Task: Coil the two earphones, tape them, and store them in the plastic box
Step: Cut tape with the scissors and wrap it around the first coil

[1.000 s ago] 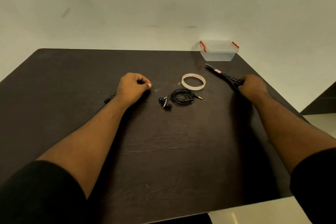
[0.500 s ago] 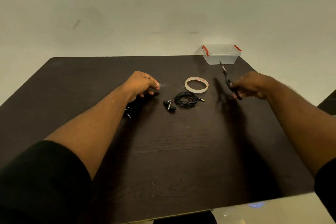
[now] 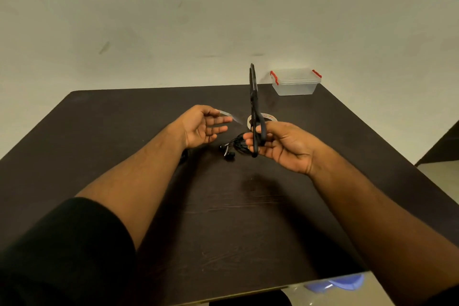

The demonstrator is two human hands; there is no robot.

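Observation:
My right hand (image 3: 285, 146) grips the handles of black scissors (image 3: 253, 97), which stand upright with the blades pointing up. My left hand (image 3: 198, 126) is raised beside them, palm turned inward, and pinches a short clear strip of tape (image 3: 232, 117) at its fingertips. A coiled black earphone (image 3: 236, 145) lies on the table below and between the hands, its buds toward me. The second earphone is mostly hidden under my left forearm. The tape roll (image 3: 270, 117) lies flat behind the scissors. The clear plastic box (image 3: 295, 83) with red clips stands at the far right corner.
The dark wooden table (image 3: 223, 218) meets a plain wall at the back. Its right edge drops to a pale floor, and a bluish object (image 3: 345, 283) shows below the near edge.
My right hand has lifted the scissors off the table and swung them upright toward the centre. My left hand has risen from the table with the tape strip. The second earphone stays on the table.

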